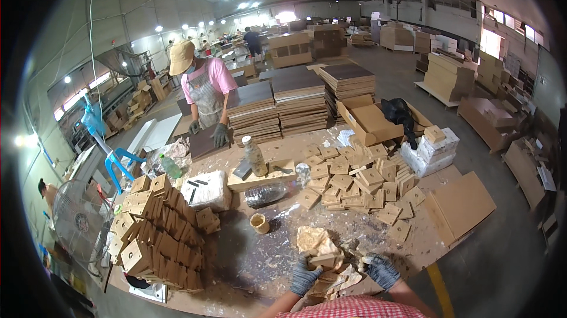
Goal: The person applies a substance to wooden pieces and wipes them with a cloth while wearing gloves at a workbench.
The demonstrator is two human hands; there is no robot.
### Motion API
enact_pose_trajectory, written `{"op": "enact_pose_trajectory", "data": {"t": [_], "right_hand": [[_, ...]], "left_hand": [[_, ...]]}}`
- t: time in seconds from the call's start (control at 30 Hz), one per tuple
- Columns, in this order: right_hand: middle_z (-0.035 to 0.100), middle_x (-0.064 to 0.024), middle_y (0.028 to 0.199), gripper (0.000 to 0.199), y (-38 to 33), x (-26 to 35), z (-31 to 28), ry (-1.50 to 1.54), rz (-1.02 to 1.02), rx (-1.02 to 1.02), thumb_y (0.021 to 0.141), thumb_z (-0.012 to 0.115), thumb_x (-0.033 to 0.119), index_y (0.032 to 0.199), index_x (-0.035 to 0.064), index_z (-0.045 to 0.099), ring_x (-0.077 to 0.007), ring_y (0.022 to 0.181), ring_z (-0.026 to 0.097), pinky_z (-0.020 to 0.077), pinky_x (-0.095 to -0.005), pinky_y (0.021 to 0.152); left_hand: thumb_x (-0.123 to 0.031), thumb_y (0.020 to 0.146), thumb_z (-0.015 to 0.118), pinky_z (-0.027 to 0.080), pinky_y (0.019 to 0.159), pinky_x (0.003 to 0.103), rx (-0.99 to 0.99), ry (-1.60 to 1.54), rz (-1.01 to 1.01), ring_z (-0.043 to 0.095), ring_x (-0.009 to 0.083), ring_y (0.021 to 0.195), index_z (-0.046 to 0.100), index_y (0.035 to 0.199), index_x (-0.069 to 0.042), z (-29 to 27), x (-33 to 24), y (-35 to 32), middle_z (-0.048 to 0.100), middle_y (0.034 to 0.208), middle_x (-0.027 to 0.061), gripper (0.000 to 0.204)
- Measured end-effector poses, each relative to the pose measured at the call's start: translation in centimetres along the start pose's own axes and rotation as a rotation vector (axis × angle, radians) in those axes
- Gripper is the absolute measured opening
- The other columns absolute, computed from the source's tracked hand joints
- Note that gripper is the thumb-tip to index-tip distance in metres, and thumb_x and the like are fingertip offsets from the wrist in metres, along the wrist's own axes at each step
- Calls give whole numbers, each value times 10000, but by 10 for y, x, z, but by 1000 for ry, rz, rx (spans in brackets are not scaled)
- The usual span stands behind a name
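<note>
My left hand (305, 275), in a dark grey glove, is closed on the end of a small wooden block (323, 260) at the near edge of the workbench. Crumpled cream-coloured cloth or paper (318, 239) lies behind and under that block. To the right, my right hand (381, 271), gloved the same way, has its fingers pinched together; a small, thin thing seems to stick out, too small to name. A yellowish cup (259, 223) stands beyond my left hand. Farther off spreads a loose heap of square wooden blocks with holes (348, 179).
Tall stacks of similar blocks (156, 238) stand at the left. A flat cardboard piece (460, 205) lies at the right edge, near a white wrapped bundle (431, 151) and an open carton (360, 118). Across the bench, a co-worker (204, 84) handles dark boards beside board stacks (298, 108).
</note>
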State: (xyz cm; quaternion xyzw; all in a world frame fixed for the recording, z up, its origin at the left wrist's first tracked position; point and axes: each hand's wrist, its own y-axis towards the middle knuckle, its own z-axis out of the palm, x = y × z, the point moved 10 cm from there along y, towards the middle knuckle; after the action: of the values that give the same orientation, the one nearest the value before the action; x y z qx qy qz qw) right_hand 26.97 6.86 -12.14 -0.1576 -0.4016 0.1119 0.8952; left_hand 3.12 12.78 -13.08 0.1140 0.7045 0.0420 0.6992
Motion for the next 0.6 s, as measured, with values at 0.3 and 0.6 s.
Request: {"op": "enact_pose_trajectory", "data": {"t": [0.3, 0.6], "right_hand": [[661, -75, 834, 141, -2, -20, -14, 54, 25, 38, 892, 619, 105, 979, -1, 650, -177, 756, 634, 539, -304, 711], [651, -72, 907, 254, 6, -41, -24, -149, -16, -2, 939, 572, 167, 1098, -27, 610, -162, 796, 626, 538, -298, 741]], "left_hand": [[-134, 716, 706, 453, 897, 405, 257, 481, -11, 559, 349, 1001, 616, 1161, -117, 15, -14, 3, 577, 1048, 167, 454], [-158, 652, 724, 462, 881, 420, 298, 845, 61, 561, 361, 990, 678, 1013, -120, 18, -21, 6, 611, 1050, 177, 367]]}}
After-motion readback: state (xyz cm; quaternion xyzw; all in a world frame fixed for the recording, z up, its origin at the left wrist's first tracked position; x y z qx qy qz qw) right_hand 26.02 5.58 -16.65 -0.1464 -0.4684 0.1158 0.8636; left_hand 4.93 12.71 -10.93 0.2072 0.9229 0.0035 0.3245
